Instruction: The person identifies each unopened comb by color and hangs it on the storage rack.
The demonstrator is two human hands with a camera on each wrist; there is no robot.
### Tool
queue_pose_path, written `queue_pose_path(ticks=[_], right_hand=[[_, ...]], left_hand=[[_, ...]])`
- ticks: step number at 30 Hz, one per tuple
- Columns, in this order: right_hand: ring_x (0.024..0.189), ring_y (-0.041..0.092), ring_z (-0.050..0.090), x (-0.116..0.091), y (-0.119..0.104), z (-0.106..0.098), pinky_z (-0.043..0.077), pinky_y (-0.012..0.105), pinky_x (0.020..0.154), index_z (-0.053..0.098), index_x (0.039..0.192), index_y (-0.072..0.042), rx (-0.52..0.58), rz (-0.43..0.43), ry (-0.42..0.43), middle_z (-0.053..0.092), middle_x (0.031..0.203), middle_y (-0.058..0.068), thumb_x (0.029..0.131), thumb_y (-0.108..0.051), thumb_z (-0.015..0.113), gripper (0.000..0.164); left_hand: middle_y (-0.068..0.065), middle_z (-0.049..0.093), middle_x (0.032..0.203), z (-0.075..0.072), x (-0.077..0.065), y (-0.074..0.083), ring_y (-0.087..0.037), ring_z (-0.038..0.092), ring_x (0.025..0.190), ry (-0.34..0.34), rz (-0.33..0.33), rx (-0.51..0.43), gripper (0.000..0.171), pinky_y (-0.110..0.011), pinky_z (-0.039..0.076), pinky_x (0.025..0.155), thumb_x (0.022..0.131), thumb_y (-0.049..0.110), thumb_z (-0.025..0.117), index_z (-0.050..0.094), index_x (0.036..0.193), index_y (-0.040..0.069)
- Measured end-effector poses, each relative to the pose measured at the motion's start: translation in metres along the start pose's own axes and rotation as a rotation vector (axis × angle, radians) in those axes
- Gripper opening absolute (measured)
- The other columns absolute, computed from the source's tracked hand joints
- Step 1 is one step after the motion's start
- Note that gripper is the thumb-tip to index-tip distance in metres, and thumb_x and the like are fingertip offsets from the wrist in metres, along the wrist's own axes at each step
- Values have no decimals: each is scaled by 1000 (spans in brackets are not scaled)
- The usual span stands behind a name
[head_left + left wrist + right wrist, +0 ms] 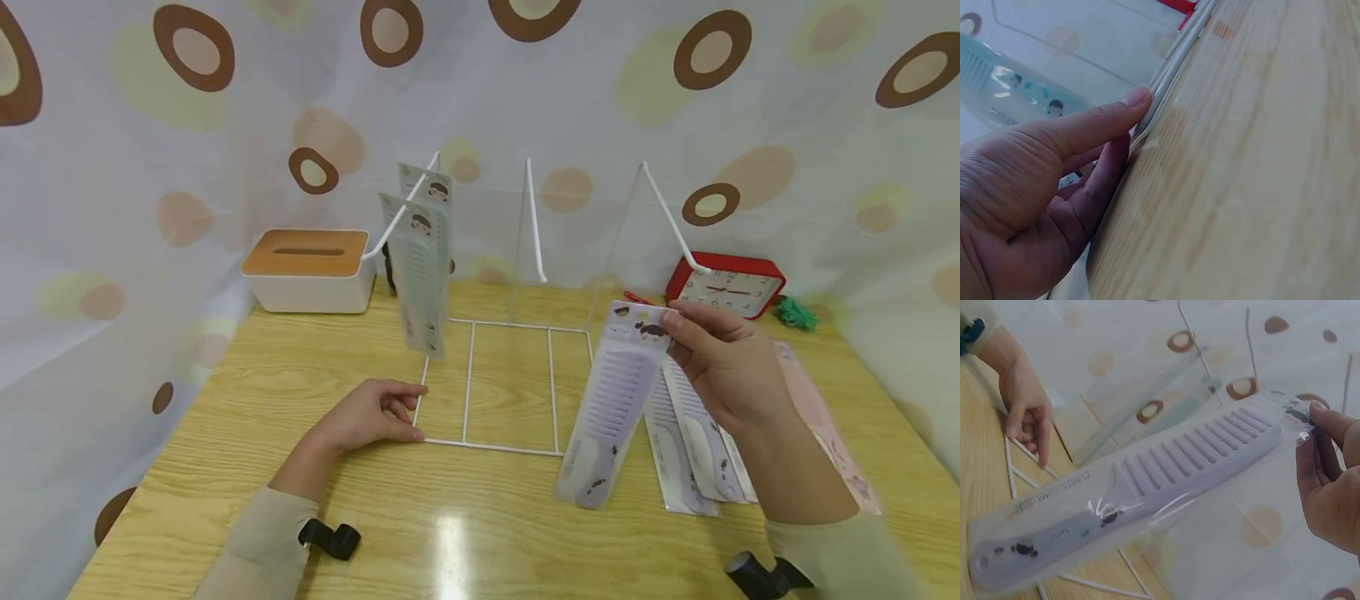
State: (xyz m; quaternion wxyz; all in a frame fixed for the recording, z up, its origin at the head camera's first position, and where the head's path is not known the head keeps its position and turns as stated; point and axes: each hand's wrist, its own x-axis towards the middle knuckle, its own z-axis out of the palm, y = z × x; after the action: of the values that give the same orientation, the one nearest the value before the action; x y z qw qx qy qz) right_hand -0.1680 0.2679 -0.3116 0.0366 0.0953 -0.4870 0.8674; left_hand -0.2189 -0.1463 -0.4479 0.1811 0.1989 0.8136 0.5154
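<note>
My right hand (723,362) pinches the top corner of a packaged purple comb (611,404) between thumb and fingers. The comb hangs at a slant in its clear sleeve, over the front right corner of a white wire rack (551,387). With thumb and fingers, my left hand (378,411) holds the rack's base wires at the front left corner. Green packaged combs (420,267) hang from the rack's left hook. The middle hook (536,221) and right hook (675,218) bear nothing. In the right wrist view, the purple comb's (1179,465) teeth and printed label show.
More packaged purple combs (678,450) lie on the table at the right, beside a pink package (817,400) partly behind the right forearm. At the back stand a tissue box (307,271) on the left and a red clock (723,285) on the right, with a green bundle (797,313) beside it.
</note>
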Motion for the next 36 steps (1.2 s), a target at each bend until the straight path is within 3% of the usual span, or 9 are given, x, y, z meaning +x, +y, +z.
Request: queue_pose_path(ticks=[6, 9, 12, 19, 26, 32, 36], right_hand=[[91, 19, 74, -18, 10, 40, 58, 25, 82, 76, 107, 5, 29, -138, -257, 76, 100, 12, 92, 20, 54, 31], [93, 20, 73, -17, 12, 60, 58, 27, 85, 75, 108, 6, 60, -190, -327, 75, 102, 13, 90, 21, 56, 30], [89, 20, 73, -12, 9, 81, 58, 27, 84, 76, 104, 6, 45, -223, -291, 76, 100, 13, 88, 21, 60, 28], [82, 14, 72, 4, 6, 112, 58, 26, 83, 81, 93, -4, -94, -211, -85, 77, 89, 5, 84, 10, 73, 19], [79, 13, 73, 17, 10, 111, 58, 24, 76, 80, 92, -2, -126, -287, -124, 78, 88, 7, 81, 14, 74, 20], [77, 9, 70, 37, 13, 110, 57, 23, 78, 82, 89, -12, -299, -251, 24, 77, 85, -1, 83, 11, 73, 25], [79, 10, 71, 64, 18, 107, 58, 24, 81, 82, 95, -8, -309, -218, 38, 77, 87, -1, 84, 3, 77, 17]], left_hand=[[-15, 62, 104, -2, 1, 1, -18, 65, 85, -11, 4, -9, 66, -22, 53, 76, 78, 11, 86, 58, 137, -2], [-15, 62, 104, -3, 0, 1, -18, 64, 85, -9, -6, -12, 66, -22, 53, 75, 78, 10, 86, 58, 137, -3], [-14, 62, 104, -3, -1, 3, -18, 64, 85, -8, -11, -10, 66, -22, 53, 75, 78, 10, 86, 58, 137, -3], [-12, 62, 104, -2, -1, 5, -17, 64, 86, -9, -18, -4, 66, -21, 53, 75, 78, 11, 86, 59, 137, -2], [-13, 61, 104, -1, 3, 5, -18, 63, 87, -22, -20, -18, 67, -22, 52, 75, 78, 10, 85, 58, 138, -1], [-13, 62, 104, -1, 4, 6, -17, 63, 86, -26, -15, -12, 67, -22, 52, 75, 79, 12, 85, 58, 138, -1], [-14, 62, 103, -1, 1, 4, -17, 64, 85, -13, -16, -6, 66, -22, 53, 75, 78, 11, 86, 59, 137, -2]])
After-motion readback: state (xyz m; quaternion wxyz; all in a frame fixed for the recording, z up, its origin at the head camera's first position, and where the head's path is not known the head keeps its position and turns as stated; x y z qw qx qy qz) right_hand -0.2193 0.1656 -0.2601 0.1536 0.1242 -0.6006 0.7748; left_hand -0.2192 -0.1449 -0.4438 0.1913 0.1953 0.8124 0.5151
